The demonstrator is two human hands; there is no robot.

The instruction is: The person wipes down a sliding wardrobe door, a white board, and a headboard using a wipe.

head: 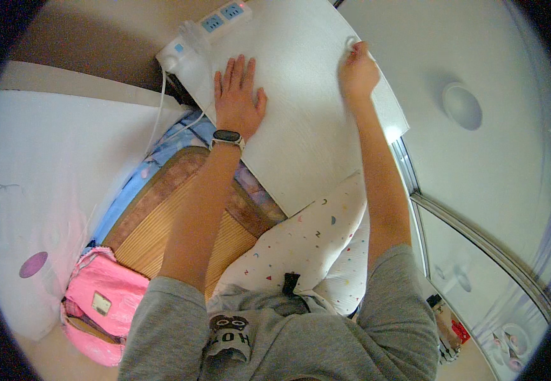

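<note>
My left hand (238,102), with a fitness band (227,137) on its wrist, lies palm down on a white tabletop (299,124), its fingers apart. Near the right edge of the same top, my right hand (361,74) is curled closed. A small white looped thing (350,43) pokes out at its fingertips; the rest is hidden by the hand. Beyond my left fingers, at the top's far left edge, sits a white power strip (220,19) with blue sockets and a small red light. A white plug (171,63) is beside it.
A white cable (162,100) hangs on the left. My legs wear patterned white trousers (299,238), beside a brown-edged woven mat (161,233). A pink backpack (106,300) lies lower left. Sliding panels with a metal frame (485,243) stand at right.
</note>
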